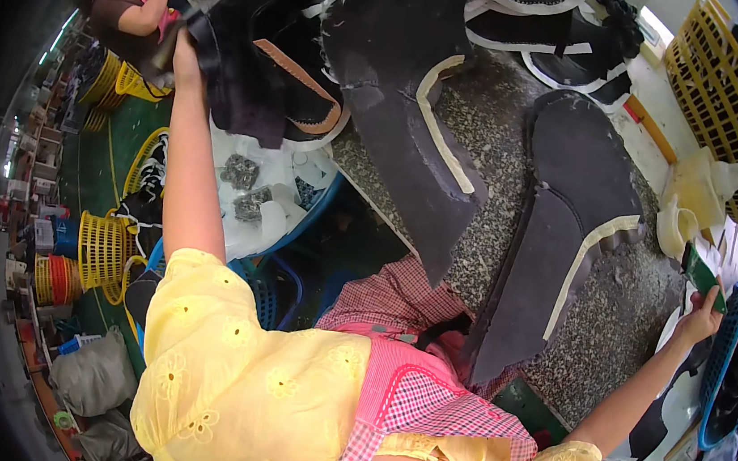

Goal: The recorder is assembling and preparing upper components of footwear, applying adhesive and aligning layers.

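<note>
My left hand (pixel 186 56) reaches far out at the upper left, against the edge of a black shoe upper (pixel 243 73). Its fingers are blurred and partly hidden, so I cannot tell if they grip it. At the far right, my right hand (pixel 702 316) is closed on a green flat piece (pixel 702 276), below a yellowish plastic bottle (pixel 695 195). Two flat black boot uppers with pale edging strips lie on the speckled tabletop (pixel 502 208): a left one (pixel 387 97) and a right one (pixel 559 223). Neither hand touches these two.
More black uppers with white edges (pixel 551 38) crowd the table's far side. A yellow basket (pixel 733 107) stands at upper right, a blue basket (pixel 730 349) below it. A blue tub (pixel 322 203) with white bags sits left of the table. Another person (pixel 132 3) works at upper left.
</note>
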`<state>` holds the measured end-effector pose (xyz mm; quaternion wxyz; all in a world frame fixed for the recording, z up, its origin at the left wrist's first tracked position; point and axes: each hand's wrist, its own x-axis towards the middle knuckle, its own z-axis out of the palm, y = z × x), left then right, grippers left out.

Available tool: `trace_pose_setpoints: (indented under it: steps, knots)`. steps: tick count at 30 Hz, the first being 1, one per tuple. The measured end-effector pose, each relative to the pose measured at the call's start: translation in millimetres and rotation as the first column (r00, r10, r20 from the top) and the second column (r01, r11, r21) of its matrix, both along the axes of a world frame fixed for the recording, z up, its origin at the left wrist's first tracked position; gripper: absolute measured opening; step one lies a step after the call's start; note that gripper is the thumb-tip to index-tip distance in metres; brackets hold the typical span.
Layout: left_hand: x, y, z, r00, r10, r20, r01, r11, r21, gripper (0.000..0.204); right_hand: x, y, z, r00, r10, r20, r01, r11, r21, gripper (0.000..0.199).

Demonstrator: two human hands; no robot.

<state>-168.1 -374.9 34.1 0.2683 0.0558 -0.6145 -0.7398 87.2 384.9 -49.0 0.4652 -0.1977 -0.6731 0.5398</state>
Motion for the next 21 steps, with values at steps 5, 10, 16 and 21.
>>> trace_pose_setpoints:
  steps: [5, 10, 16, 21]
  knots:
    - [-16.1, 41.6, 16.5, 0.972, -0.197, 0.13, 0.23, 0.912, -0.34, 0.044, 11.8, -9.5, 2.0, 1.0, 0.03, -0.006, -0.03, 0.999, 0.018, 0.024]
    - [-35.5, 48.0, 18.0, 0.819, -0.469, 0.329, 0.509, 0.86, -0.041, 0.044, 31.3, -13.2, 14.1, 1.0, 0.014, -0.008, -0.014, 1.0, 0.026, 0.028]
    - [-149.8, -210.2, -36.5, 0.962, -0.177, -0.207, -0.258, -0.343, -0.903, 0.039, -7.4, -98.5, 38.0, 0.888, 0.41, -0.207, -0.458, 0.825, -0.33, 0.027]
    - [-193.6, -159.3, -57.8, 0.968, -0.238, -0.075, -0.087, -0.038, -0.996, 0.038, -39.4, -148.9, 33.6, 0.875, 0.454, -0.168, -0.484, 0.828, -0.284, 0.02]
